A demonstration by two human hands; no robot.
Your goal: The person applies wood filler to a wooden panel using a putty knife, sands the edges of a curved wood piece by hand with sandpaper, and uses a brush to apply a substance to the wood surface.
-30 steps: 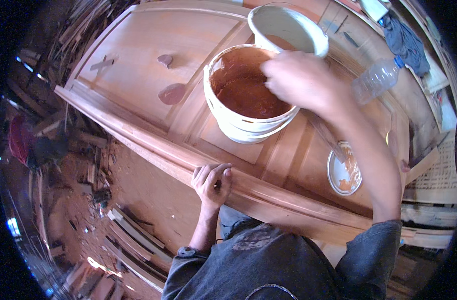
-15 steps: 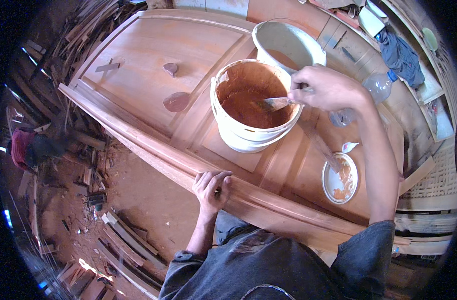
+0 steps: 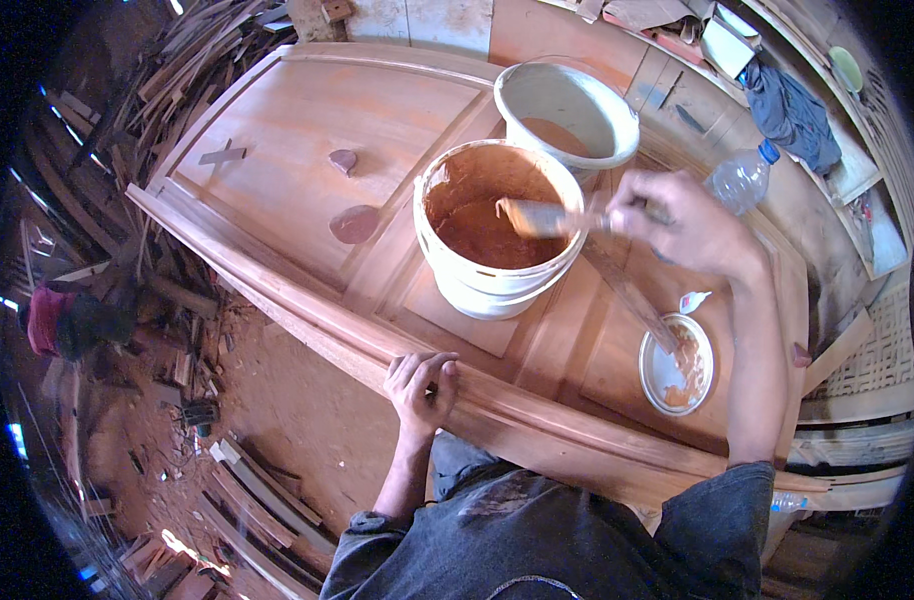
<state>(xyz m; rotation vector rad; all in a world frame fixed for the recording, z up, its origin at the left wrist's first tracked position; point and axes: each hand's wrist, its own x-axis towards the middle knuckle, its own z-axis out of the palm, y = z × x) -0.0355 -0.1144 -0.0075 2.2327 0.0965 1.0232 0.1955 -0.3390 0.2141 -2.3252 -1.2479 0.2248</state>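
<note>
Close to the body, the left hand (image 3: 422, 392) is laid on the front edge of a big reddish-brown wooden door (image 3: 397, 110). Its fingers are bent, but it cannot be told how hard the edge is held. It is kept in the same spot as half a second ago.

On the door, a round white plastic lid (image 3: 659, 378) is smeared with orange-brown paste, and the end of a long, flat wooden stick (image 3: 622, 290) is rested on it. A small white tube (image 3: 693, 301) is seen just behind the lid.

Farther off, a flat scraper with a wide blade (image 3: 533, 218) is pinched in the right hand (image 3: 667, 215). The blade is held over the round white plastic bucket (image 3: 497, 300) of brown paste, near its right side. Before, the blade was dipped in the paste; now it has been lifted, and orange-brown paste is carried on it. The hand has been pulled to the right and is blurred.

Behind, a second pale bucket (image 3: 587, 95) and a clear plastic bottle with a blue cap (image 3: 741, 180) are seen.
</note>
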